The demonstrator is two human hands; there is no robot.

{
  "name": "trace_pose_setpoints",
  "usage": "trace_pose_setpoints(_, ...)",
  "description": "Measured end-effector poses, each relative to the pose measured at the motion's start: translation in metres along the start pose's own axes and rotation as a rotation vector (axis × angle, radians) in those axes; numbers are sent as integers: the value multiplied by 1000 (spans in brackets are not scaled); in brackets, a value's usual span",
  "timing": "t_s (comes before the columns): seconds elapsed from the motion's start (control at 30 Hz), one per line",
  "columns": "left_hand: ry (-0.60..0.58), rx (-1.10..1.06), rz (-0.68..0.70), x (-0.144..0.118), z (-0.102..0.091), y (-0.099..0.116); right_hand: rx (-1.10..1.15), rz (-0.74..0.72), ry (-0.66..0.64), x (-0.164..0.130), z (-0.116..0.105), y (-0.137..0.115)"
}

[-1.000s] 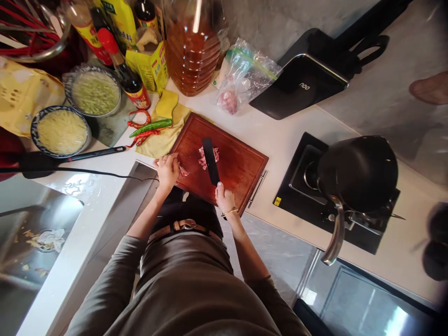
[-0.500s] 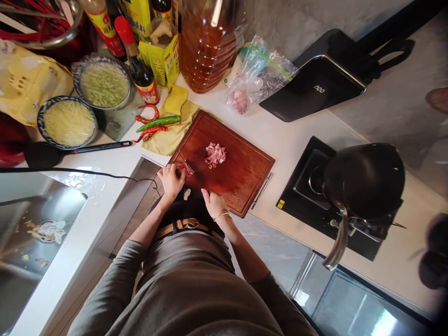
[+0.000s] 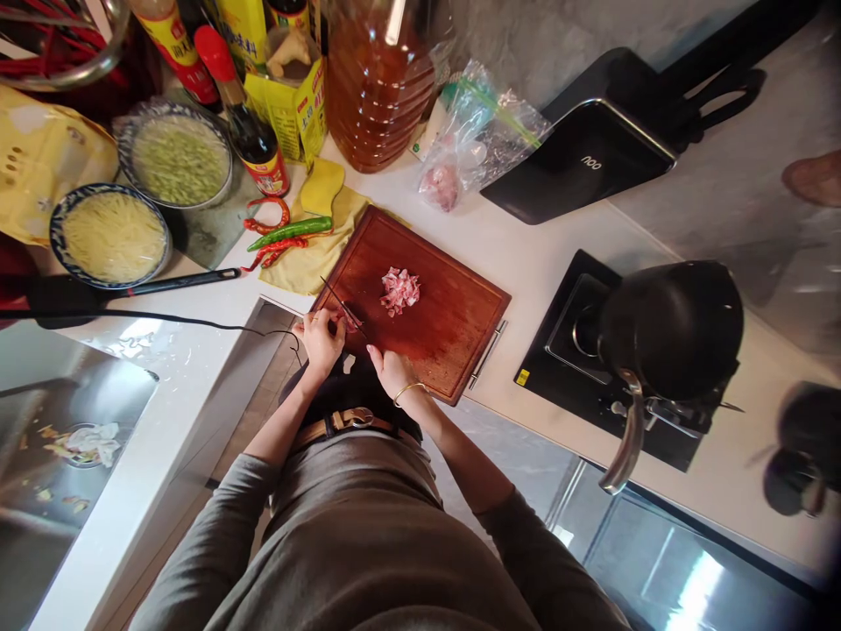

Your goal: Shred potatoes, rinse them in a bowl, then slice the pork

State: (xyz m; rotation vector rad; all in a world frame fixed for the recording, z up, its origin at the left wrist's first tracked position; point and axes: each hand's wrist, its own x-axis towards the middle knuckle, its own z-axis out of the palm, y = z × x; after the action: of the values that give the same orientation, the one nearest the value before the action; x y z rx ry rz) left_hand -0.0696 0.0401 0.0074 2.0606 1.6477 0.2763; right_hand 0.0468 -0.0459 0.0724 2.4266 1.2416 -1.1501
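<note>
A brown wooden cutting board (image 3: 447, 324) lies on the counter in front of me. My right hand (image 3: 392, 372) is closed round the handle of a knife (image 3: 342, 302), whose thin dark blade points up and left across the board. With bent fingers, my left hand (image 3: 321, 337) presses a piece of raw meat (image 3: 352, 319) against the board's near left edge, close beside the blade. The meat is partly hidden by the fingers. A small heap of chopped pink meat (image 3: 399, 291) sits near the board's middle, apart from both hands.
Red and green chillies (image 3: 289, 234) lie on a yellow cloth (image 3: 302, 272) left of the board. Two bowls, one with pale shreds (image 3: 115, 232), and a sauce bottle (image 3: 253, 140) stand farther left. Right are a knife block (image 3: 578, 162) and a wok (image 3: 670, 324) on the hob.
My right hand has shifted slightly up and left with the knife, and the blade now shows more clearly across the meat. My left hand stays on the meat. The whole view has shifted a little.
</note>
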Motion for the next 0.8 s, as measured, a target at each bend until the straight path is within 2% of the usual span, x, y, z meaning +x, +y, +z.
trace_pose_setpoints(0.17, -10, -7, 2, 1, 0, 0, 38, -39, 12, 16, 3, 0)
trace_pose_setpoints(0.47, 34, 17, -15, -1, 6, 0, 75, -112, 72, 45, 3, -23)
trace_pose_setpoints(0.6, 74, 16, -43, -4, 7, 5, 59, -147, 87, 33, 8, -4)
trace_pose_setpoints(0.73, 50, 22, -47, -5, 5, 6, 11, -75, 34, 9, 22, 24)
trace_pose_setpoints(0.8, 25, 25, -37, -4, 4, 5, 1, -39, 15, 3, 30, 30)
